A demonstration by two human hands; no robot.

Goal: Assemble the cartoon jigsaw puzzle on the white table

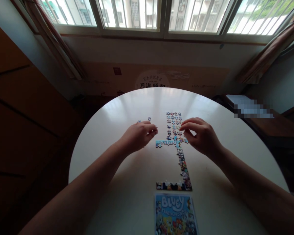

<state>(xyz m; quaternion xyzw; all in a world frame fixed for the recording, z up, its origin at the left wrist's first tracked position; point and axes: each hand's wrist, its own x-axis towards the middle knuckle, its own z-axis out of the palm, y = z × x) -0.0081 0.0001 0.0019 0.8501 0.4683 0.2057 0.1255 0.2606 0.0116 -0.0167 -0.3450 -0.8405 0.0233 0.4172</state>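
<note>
My left hand (139, 134) hovers left of the jigsaw puzzle pieces, thumb and fingertips pinched together; whatever they may hold is too small to make out. A few loose pieces (149, 118) lie just beyond it. On the right, my right hand (201, 133) curves thumb and forefinger into a loose pinch at the edge of rows of loose jigsaw pieces (173, 122). Anything between those fingertips cannot be told apart from the pieces behind. Nearer me, joined border pieces (183, 166) form a top strip, a right side and a bottom strip (172, 186).
A blue picture sheet marked "Bluey" (175, 213) lies close to me, below the joined border. The round white table (107, 114) carries everything. Beyond its far edge are a printed cardboard panel (98, 76) and windows. A wooden surface (257, 125) stands at the right.
</note>
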